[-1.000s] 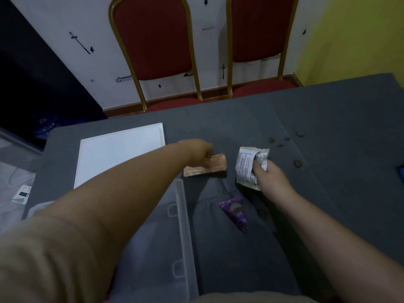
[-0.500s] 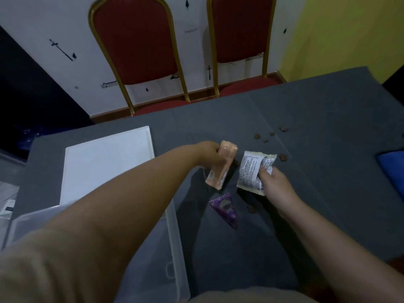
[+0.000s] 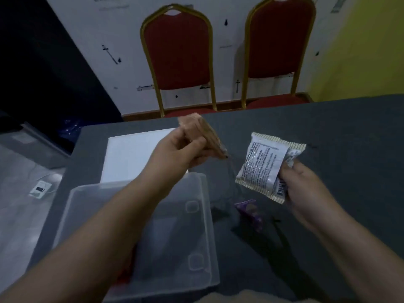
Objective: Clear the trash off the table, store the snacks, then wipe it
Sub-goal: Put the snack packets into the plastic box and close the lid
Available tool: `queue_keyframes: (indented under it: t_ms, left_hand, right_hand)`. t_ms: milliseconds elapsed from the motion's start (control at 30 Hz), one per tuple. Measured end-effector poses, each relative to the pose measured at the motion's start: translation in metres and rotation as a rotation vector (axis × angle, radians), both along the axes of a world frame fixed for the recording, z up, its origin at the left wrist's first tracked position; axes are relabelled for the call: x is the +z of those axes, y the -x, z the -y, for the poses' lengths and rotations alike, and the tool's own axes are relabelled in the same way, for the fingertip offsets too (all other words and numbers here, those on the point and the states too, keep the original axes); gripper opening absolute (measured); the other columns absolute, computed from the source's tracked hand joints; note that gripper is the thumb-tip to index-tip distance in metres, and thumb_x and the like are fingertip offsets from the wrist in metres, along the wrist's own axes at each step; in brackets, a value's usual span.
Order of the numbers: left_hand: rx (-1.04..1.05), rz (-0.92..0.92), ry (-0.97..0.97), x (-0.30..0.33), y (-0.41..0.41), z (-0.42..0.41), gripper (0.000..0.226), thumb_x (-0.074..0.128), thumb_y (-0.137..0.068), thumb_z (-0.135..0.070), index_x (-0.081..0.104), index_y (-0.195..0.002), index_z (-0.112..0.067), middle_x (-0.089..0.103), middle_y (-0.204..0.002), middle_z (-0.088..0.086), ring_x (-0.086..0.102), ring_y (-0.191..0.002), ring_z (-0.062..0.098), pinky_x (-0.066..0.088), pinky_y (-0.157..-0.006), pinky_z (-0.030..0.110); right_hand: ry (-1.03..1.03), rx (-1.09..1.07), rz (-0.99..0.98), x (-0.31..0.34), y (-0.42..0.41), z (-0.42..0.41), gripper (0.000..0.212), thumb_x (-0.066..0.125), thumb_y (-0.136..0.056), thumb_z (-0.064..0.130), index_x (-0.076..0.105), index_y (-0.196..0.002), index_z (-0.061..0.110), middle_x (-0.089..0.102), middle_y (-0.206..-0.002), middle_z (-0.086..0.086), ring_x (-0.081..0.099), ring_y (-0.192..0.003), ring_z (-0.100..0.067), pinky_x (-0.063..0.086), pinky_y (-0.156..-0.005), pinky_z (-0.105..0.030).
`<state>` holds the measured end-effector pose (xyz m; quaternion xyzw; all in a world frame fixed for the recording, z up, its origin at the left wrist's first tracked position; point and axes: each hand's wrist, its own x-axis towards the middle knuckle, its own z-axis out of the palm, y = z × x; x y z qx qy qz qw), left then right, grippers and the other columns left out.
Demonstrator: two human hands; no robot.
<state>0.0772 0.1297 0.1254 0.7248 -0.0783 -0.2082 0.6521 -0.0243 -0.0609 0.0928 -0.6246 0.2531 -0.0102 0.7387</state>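
My left hand [image 3: 181, 149] grips an orange-pink snack pack [image 3: 202, 131], lifted above the dark grey table [image 3: 328, 127] and over the far edge of a clear plastic bin [image 3: 196, 215]. My right hand [image 3: 303, 184] holds a white printed snack packet [image 3: 262, 162] by its lower right corner, raised off the table. A small purple wrapper [image 3: 249, 209] lies on the table between the bin and my right hand.
A white lid [image 3: 133, 154] lies flat behind the bin at the table's left. Two red chairs with gold frames [image 3: 179, 53] stand against the wall beyond the far edge. The floor at left holds a small white device [image 3: 40, 189].
My left hand has lifted the orange-pink pack off the table and carried it left toward the bin. My right hand has raised the white packet. The view has swung left.
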Motion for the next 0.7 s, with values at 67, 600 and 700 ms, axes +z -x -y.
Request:
queue_keyframes:
  t_ms: [67, 600, 700]
  left_hand:
    - [0.051, 0.115, -0.004, 0.006, 0.012, -0.036, 0.015, 0.056, -0.089, -0.004, 0.065, -0.089, -0.015, 0.073, -0.094, -0.002, 0.07, -0.089, 0.012, 0.056, -0.075, 0.021]
    - [-0.362, 0.348, -0.645, -0.074, 0.035, -0.176, 0.032, 0.085, -0.059, -0.031, 0.071, -0.087, -0.036, 0.062, -0.088, -0.016, 0.062, -0.079, 0.001, 0.046, -0.076, 0.011]
    - [-0.428, 0.393, -0.835, -0.082, 0.024, -0.161, 0.033, 0.08, -0.068, -0.037, 0.071, -0.096, -0.022, 0.064, -0.093, -0.011, 0.058, -0.083, 0.005, 0.046, -0.077, 0.018]
  right_hand:
    - [-0.01, 0.096, 0.029, 0.014, -0.001, -0.026, 0.02, 0.046, -0.097, 0.021, 0.066, -0.101, 0.018, 0.075, -0.095, -0.004, 0.072, -0.088, -0.02, 0.056, -0.072, -0.032]
    - [-0.302, 0.113, -0.511, -0.046, -0.032, -0.182, 0.033, 0.041, -0.091, 0.012, 0.068, -0.107, 0.004, 0.071, -0.102, -0.02, 0.069, -0.089, -0.036, 0.055, -0.082, -0.051]
    - [-0.264, 0.052, -0.569, -0.056, -0.05, -0.185, 0.042, 0.044, -0.086, 0.031, 0.07, -0.104, 0.004, 0.073, -0.096, -0.016, 0.071, -0.085, -0.033, 0.057, -0.078, -0.046]
